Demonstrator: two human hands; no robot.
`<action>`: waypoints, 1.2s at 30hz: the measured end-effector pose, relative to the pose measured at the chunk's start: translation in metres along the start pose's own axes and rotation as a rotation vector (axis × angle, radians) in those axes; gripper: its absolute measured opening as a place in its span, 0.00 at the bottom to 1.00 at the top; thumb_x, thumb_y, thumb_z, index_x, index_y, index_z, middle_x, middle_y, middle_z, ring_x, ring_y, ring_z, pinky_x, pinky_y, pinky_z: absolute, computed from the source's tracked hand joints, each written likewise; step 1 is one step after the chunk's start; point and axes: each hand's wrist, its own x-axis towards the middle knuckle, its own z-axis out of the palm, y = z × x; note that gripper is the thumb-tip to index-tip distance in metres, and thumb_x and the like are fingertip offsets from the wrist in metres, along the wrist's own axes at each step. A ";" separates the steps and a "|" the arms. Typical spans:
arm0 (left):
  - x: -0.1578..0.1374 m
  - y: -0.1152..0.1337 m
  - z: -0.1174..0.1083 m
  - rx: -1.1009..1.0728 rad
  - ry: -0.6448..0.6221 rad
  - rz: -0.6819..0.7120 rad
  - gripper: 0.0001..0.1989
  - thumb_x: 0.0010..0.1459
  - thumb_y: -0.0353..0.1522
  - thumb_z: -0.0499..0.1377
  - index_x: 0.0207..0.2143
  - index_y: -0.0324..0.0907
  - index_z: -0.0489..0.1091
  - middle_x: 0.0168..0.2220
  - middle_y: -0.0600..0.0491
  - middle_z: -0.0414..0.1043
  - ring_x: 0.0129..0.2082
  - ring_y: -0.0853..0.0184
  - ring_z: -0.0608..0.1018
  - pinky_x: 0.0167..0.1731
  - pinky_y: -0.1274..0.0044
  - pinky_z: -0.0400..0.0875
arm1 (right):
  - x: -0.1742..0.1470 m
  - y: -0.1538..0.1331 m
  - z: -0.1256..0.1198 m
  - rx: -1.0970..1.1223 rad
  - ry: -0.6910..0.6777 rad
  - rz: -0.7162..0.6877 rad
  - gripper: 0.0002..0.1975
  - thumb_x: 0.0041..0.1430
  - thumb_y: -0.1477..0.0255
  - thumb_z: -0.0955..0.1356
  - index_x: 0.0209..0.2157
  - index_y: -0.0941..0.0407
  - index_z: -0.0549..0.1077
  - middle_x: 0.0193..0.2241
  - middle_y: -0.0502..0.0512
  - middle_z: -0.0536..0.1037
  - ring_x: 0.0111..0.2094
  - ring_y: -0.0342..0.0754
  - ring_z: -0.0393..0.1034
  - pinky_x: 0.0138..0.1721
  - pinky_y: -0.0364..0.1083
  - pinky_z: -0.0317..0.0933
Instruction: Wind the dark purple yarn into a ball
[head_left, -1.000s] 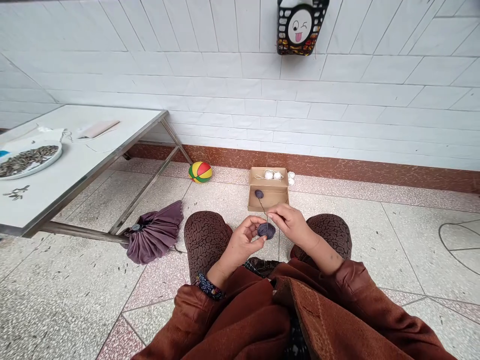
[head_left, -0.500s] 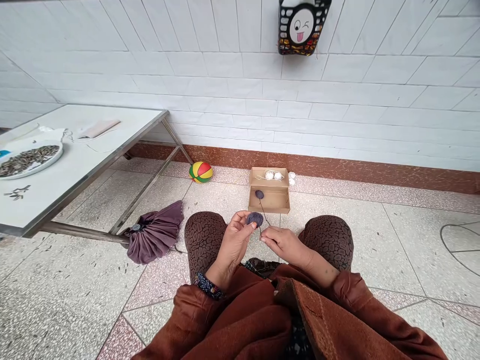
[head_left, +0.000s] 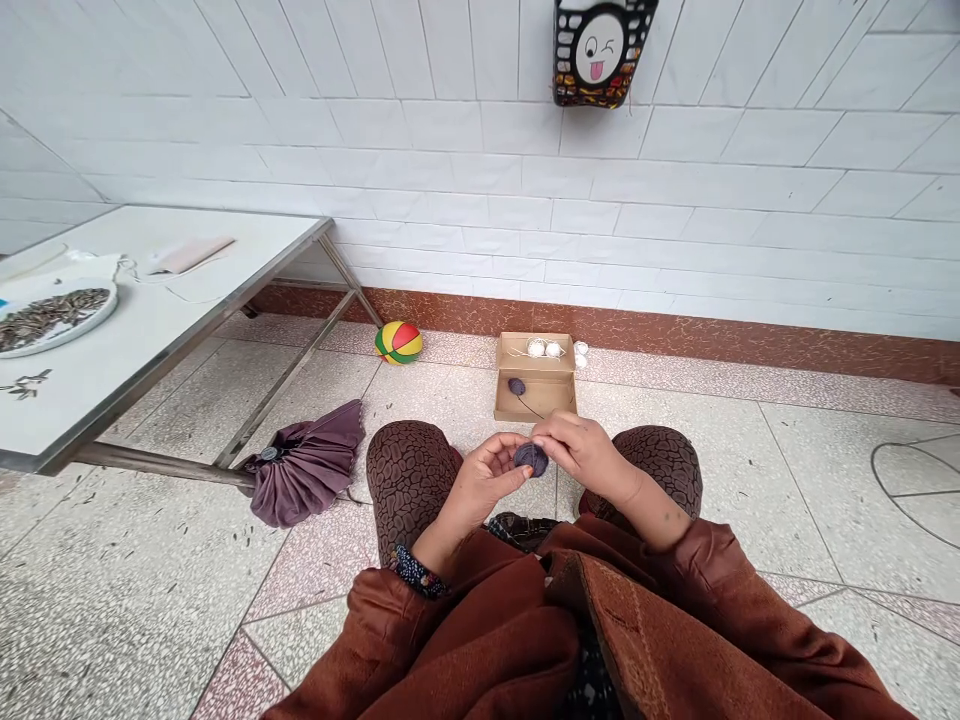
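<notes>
Between my knees, my left hand (head_left: 484, 482) holds a small ball of dark purple-grey yarn (head_left: 531, 459) in its fingers. My right hand (head_left: 581, 452) is closed at the ball's upper right side, pinching the yarn strand (head_left: 529, 407). That strand runs from my right fingers to a second dark ball of yarn (head_left: 517, 386) in the open cardboard box (head_left: 551, 390) on the floor. White yarn balls (head_left: 544, 348) lie in the box's opened lid, and more white balls (head_left: 581, 354) sit just beside it.
To the left stands a low metal-framed table (head_left: 172, 325) with a plate of seeds (head_left: 56, 318). A folded purple umbrella (head_left: 307, 465) lies by its leg, near a coloured ball (head_left: 399, 342). A black basket (head_left: 602, 55) hangs on the tiled wall; a wire ring (head_left: 919, 495) is at right.
My right hand has risen from below the yarn ball to its upper right side, taking the strand with it. The ball in my left hand has shifted slightly right and down.
</notes>
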 end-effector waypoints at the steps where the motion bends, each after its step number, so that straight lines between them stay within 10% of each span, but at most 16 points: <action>1: -0.001 0.001 0.002 -0.023 -0.026 -0.005 0.18 0.49 0.36 0.72 0.41 0.41 0.75 0.36 0.51 0.75 0.37 0.66 0.76 0.42 0.73 0.71 | 0.001 0.004 0.002 0.003 0.012 0.028 0.13 0.74 0.66 0.61 0.39 0.54 0.75 0.33 0.55 0.77 0.36 0.49 0.73 0.38 0.46 0.66; 11: 0.001 0.002 0.002 -0.283 0.070 -0.019 0.20 0.45 0.34 0.75 0.41 0.43 0.77 0.39 0.51 0.74 0.40 0.68 0.74 0.44 0.76 0.69 | -0.032 0.016 0.047 0.005 -0.066 0.163 0.10 0.72 0.72 0.61 0.37 0.55 0.71 0.32 0.55 0.76 0.33 0.48 0.71 0.35 0.45 0.65; 18: 0.009 -0.007 -0.005 -0.037 0.247 0.054 0.19 0.46 0.33 0.72 0.41 0.42 0.74 0.38 0.53 0.75 0.39 0.68 0.75 0.45 0.74 0.69 | -0.032 -0.008 0.033 0.046 -0.197 -0.039 0.12 0.74 0.68 0.61 0.37 0.55 0.73 0.31 0.53 0.76 0.33 0.47 0.72 0.36 0.44 0.65; 27: 0.000 -0.007 0.000 -0.004 -0.085 0.006 0.17 0.50 0.34 0.71 0.42 0.42 0.74 0.38 0.52 0.75 0.38 0.67 0.75 0.43 0.74 0.70 | -0.011 -0.003 0.008 0.001 0.067 0.055 0.13 0.74 0.68 0.60 0.38 0.54 0.73 0.32 0.55 0.77 0.34 0.48 0.72 0.37 0.46 0.65; 36: -0.002 -0.002 0.001 -0.222 0.032 0.042 0.19 0.48 0.34 0.73 0.43 0.42 0.77 0.42 0.50 0.75 0.42 0.66 0.74 0.47 0.74 0.67 | -0.030 0.009 0.041 0.000 -0.033 0.234 0.08 0.71 0.73 0.62 0.37 0.54 0.70 0.32 0.54 0.76 0.34 0.49 0.72 0.36 0.45 0.64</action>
